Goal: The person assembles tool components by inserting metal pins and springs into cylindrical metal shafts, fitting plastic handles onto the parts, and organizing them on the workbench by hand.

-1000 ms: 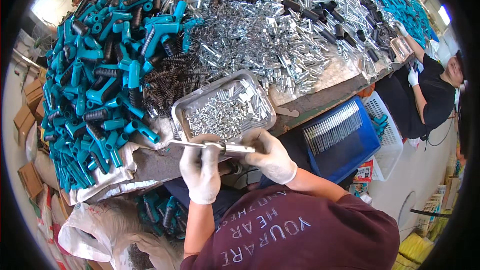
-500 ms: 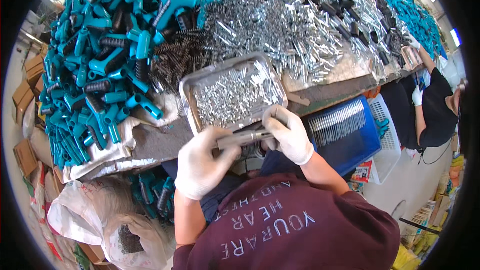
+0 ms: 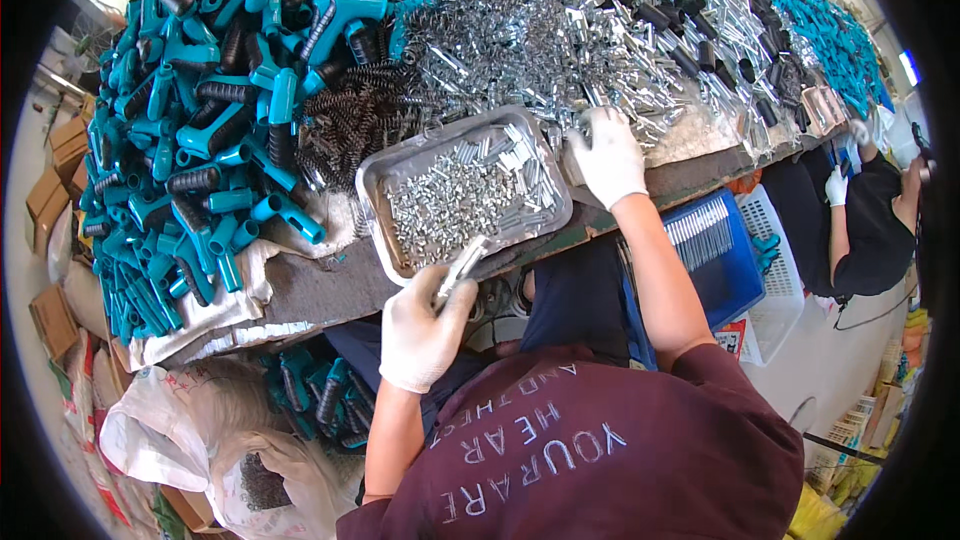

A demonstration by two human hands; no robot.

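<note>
My gloved left hand is closed around a short silvery metal tube, which points up and to the right from between thumb and fingers, near the front edge of the metal tray. Small silvery pins and cylinders lie loose in that tray. Beyond its right side, my gloved right hand is down at the near edge of a heap of shiny metal tubes. Its fingers are curled in at the heap, and what they grip cannot be made out.
Teal pistol-shaped housings with black grips are heaped at left, beside dark coil springs. A blue bin of metal rods and a white basket stand right, below the bench edge. Farther right a co-worker works. White sacks sit lower left.
My right hand has left the metal tube and moved up and right to the heap of tubes. My left hand has shifted slightly right and down, still holding its tube, now tilted more upright.
</note>
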